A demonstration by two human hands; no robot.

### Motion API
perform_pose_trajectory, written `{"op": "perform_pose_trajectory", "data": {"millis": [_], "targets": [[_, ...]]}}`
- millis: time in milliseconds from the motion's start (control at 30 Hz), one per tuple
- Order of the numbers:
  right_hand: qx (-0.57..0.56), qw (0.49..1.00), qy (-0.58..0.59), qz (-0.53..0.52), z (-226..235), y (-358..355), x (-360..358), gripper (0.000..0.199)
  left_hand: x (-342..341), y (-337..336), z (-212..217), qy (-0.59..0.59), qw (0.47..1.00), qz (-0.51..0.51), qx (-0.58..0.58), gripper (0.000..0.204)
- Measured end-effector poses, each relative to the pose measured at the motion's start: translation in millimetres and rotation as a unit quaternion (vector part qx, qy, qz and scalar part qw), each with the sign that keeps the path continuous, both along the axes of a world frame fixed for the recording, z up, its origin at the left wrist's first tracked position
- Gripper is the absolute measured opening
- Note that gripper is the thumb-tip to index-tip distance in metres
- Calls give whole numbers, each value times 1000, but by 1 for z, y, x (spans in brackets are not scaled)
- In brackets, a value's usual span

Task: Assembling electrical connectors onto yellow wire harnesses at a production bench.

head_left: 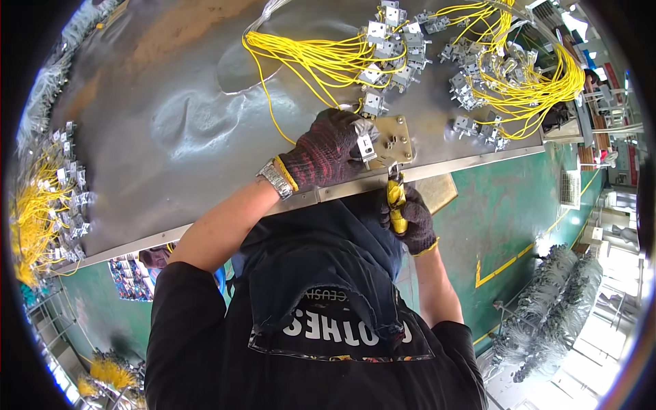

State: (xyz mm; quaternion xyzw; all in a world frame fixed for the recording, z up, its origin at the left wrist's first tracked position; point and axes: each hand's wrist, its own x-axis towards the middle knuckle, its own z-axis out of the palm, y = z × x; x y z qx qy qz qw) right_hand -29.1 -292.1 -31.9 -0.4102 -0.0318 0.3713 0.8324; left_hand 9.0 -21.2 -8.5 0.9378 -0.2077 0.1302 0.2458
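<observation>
My left hand (328,147), in a dark knitted glove with a metal watch at the wrist, presses a small grey metal part (366,145) against a tan fixture plate (395,140) at the near edge of the metal table (171,130). My right hand (410,220), also gloved, grips a yellow-handled tool (395,198) that points up at the fixture from below the table edge.
Several grey metal connectors with yellow wires (383,55) lie heaped at the far side, and more (526,82) to the right. Another pile (48,198) sits at the left end. Bundles of grey parts (553,301) stand on the green floor at right.
</observation>
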Motion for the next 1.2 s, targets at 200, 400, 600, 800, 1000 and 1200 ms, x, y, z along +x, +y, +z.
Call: {"op": "perform_pose_trajectory", "data": {"millis": [200, 400, 600, 800, 1000, 1200], "targets": [[89, 986, 132, -57, -8, 29, -22, 51, -7, 10, 5, -31, 995, -18, -95, 64], [188, 946, 262, 32, -38, 25, -19, 36, -6, 7, 5, -33, 994, -46, -91, 74], [84, 986, 136, 45, -4, 30, -19, 53, -7, 10, -3, -79, 993, -25, -83, 76], [-247, 964, -101, -10, 34, 26, -17, 52, -8, 6, 15, -47, 999, 5, -7, 72], [-450, 832, -322, -30, 43, 35, -10, 28, -7, -1, 26, -10, 998, 32, 57, 69], [-534, 613, -580, -61, 42, 28, -1, 31, -18, 1, 46, 91, 986, 59, 126, 62]]}}
